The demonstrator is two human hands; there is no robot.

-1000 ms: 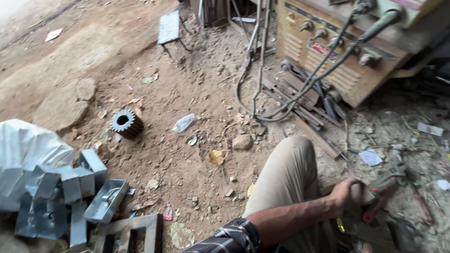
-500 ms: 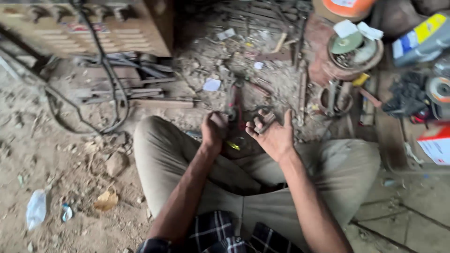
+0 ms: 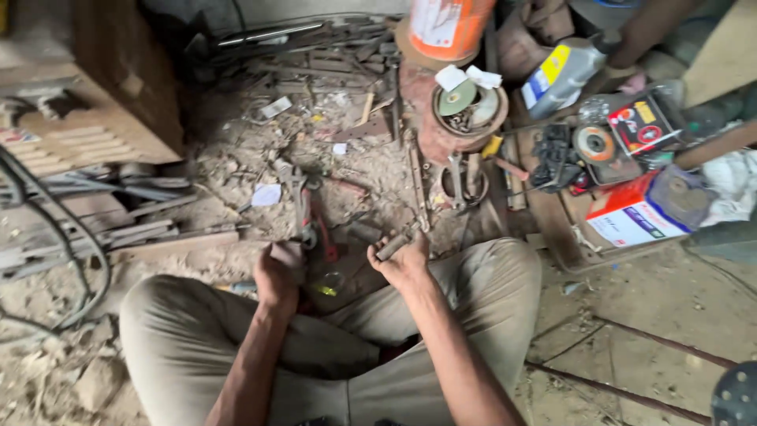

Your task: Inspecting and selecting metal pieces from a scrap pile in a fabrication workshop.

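- Hands work close together over the gap between the person's crossed legs, where the dirt floor (image 3: 236,166) serves as a low bench and both wrists can stay braced near the knees.
- Right hand (image 3: 404,264) is closed around a short grey metal bar (image 3: 397,243), gripped at its lower end so the free end sticks out past the fingers.
- That bar's long axis runs on a diagonal, pointing up and to the right, away from the body toward the rusty round drum (image 3: 465,118) that stands well beyond it.
- Left hand (image 3: 277,272) is curled in a fist just left of the bar; it seems to clutch a small part, but what it holds I cannot tell.
- Between the two hands, just left of the bar, lies a red-handled tool (image 3: 315,229), its handles stretching away from the person, probably left there for easy reach.
- Right of the bar, beyond the knee, a tray-like spot holds cutting discs (image 3: 595,143) and a red-and-white box (image 3: 631,217), all well apart from the hands.
- Far left of the bar, black cables (image 3: 47,213) curve beside a boxy machine (image 3: 87,118).
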